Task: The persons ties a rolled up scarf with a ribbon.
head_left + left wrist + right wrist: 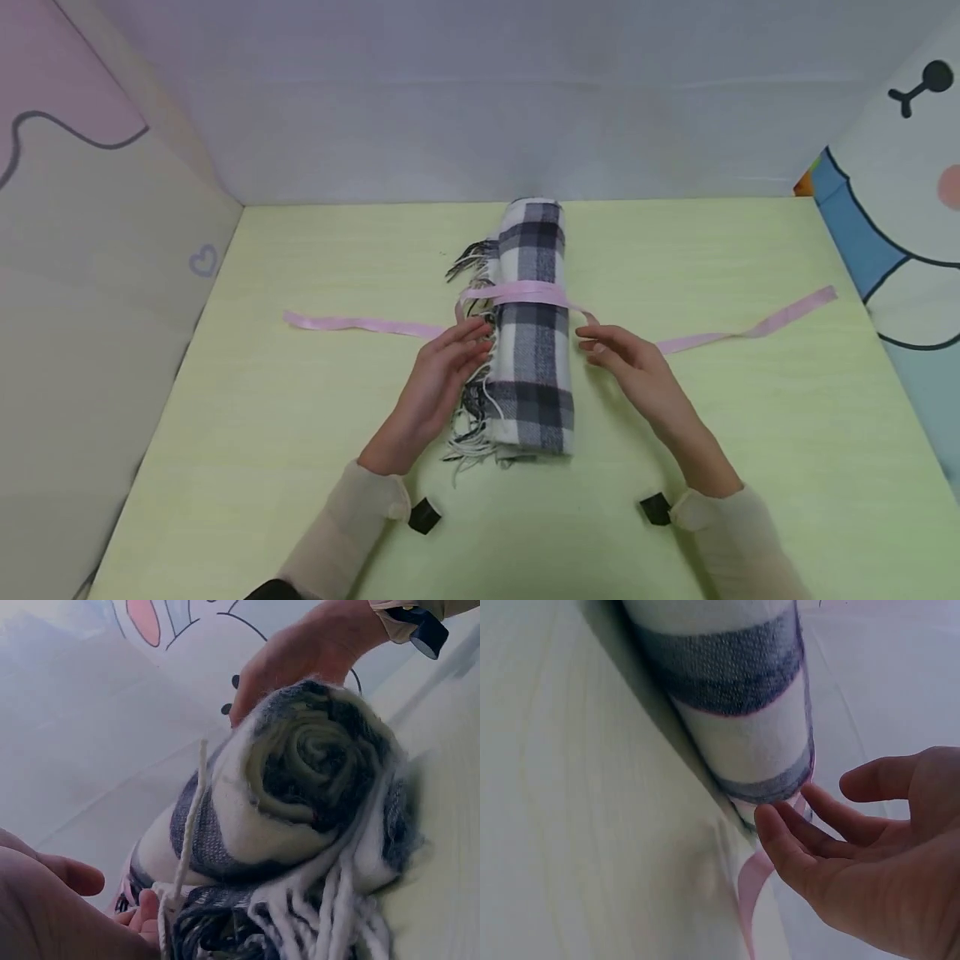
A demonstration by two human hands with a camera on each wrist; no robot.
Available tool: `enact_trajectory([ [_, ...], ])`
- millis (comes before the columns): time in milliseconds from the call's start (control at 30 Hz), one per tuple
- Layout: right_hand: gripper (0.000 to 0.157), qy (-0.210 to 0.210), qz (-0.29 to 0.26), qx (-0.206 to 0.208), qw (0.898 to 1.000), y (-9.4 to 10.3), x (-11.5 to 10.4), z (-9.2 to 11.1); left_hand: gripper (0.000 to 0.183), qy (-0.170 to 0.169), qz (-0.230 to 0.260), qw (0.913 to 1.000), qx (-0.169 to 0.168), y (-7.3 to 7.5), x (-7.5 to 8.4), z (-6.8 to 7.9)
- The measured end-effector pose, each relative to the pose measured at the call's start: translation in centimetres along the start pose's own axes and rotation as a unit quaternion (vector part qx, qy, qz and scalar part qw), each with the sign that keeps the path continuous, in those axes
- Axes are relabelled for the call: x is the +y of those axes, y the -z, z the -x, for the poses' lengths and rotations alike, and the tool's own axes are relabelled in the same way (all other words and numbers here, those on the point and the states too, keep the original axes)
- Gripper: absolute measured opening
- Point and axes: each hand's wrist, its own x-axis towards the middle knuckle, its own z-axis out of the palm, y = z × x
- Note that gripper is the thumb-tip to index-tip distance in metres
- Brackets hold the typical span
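Observation:
A rolled plaid scarf (532, 350) in white, grey and black lies lengthwise on the table, its fringe (468, 429) spilling out on the left. Around its upper half passes a pink ribbon (525, 292), with one tail stretching to each side. My left hand (435, 383) is beside the fringe, fingers relaxed; the left wrist view shows its thumb (79, 875) apart from the fingers. On the other side, my right hand (645, 379) has loosely bent fingers near the ribbon. In the right wrist view, a gap separates its thumb and fingers, with ribbon (754, 885) behind the fingertips.
The pale yellow table (225, 433) meets a plain wall (480, 125) at the back. Printed panels stand at both sides, the right one (900, 208) with a cartoon figure. A small black piece (425, 517) sits at each sleeve cuff.

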Motion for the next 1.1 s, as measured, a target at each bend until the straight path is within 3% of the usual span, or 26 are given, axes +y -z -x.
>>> enact_trajectory([
  [100,0.044,-0.031,-0.052,-0.012,0.998,-0.6,0.3,0.1,0.051,0.008,0.04,0.9991,0.009,-0.1,-0.5,-0.6],
  [167,0.048,-0.046,-0.114,-0.015,0.992,-1.1,0.7,0.0,0.053,0.016,0.067,0.9975,0.016,0.0,-0.8,-1.1],
  [267,0.052,-0.066,-0.234,-0.012,0.97,-1.7,1.3,-0.4,0.055,0.02,0.119,0.9925,0.022,0.1,-1.2,-1.7],
  [400,0.056,-0.08,-0.378,-0.002,0.922,-2.3,1.7,-1.2,0.055,0.014,0.229,0.973,0.027,0.2,-1.3,-2.3],
  [600,0.059,-0.085,-0.506,0.007,0.858,-2.8,1.7,-2.7,0.061,0.005,0.384,0.9228,0.032,0.2,-1.1,-2.9],
  [767,0.051,-0.067,-0.585,0.032,0.808,-3.0,2.1,-3.6,0.065,0.001,0.444,0.8953,0.04,0.1,-1.0,-3.6],
  [967,0.025,-0.033,-0.693,0.076,0.716,-3.1,2.6,-4.6,0.071,-0.019,0.474,0.8783,0.058,-0.1,-0.7,-4.4],
  [1000,0.024,-0.028,-0.704,0.078,0.705,-3.1,2.7,-4.7,0.069,-0.023,0.483,0.873,0.061,-0.1,-0.7,-4.5],
  [1100,0.024,-0.017,-0.723,0.083,0.686,-3.1,2.7,-5.0,0.051,-0.037,0.507,0.8581,0.072,-0.2,-0.6,-4.7],
])
